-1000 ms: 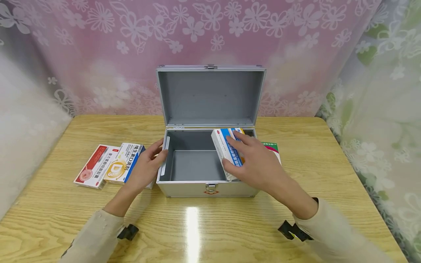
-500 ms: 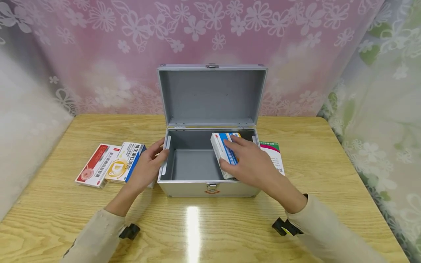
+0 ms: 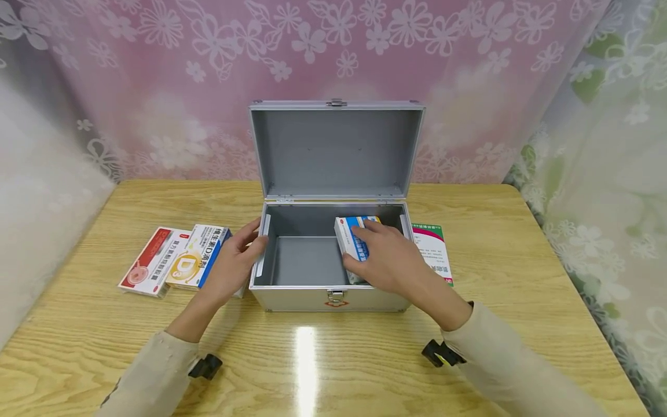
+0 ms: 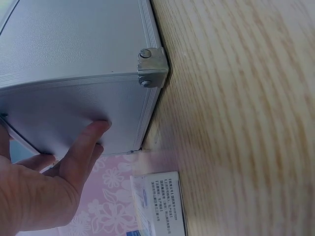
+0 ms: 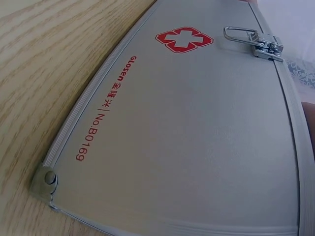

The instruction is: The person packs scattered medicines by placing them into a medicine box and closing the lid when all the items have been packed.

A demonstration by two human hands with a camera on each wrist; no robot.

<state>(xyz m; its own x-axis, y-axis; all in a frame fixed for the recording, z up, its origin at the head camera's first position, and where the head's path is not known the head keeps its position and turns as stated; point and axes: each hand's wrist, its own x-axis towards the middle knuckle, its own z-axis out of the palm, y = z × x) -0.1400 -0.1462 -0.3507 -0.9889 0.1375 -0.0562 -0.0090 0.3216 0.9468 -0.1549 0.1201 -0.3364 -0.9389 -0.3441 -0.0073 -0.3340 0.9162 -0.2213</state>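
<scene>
A silver first-aid case (image 3: 297,299) stands on the table with its lid (image 3: 336,153) raised. My right hand (image 3: 393,255) reaches inside at the right and grips a blue and white medicine box (image 3: 348,237), thumb on the near left side and fingers over the top. The box's lower end sits below the front rim, partly hidden by the hand. My left hand (image 3: 233,263) holds the case's left wall, thumb at the rim; in the left wrist view its fingers (image 4: 93,135) touch the outer side. The right wrist view shows the case's front latch (image 5: 266,46) hanging loose.
Left of the case lie a red and white medicine box (image 3: 153,260) and a vitamin D box (image 3: 198,255), overlapping. A green and white box (image 3: 433,252) lies close to the case's right side. A floral curtain (image 3: 333,58) hangs behind the wooden table (image 3: 495,249).
My right hand has moved down and slightly left, lowering the blue and white medicine box deeper into the case. The green and white box shows more now. My left hand stays on the wall.
</scene>
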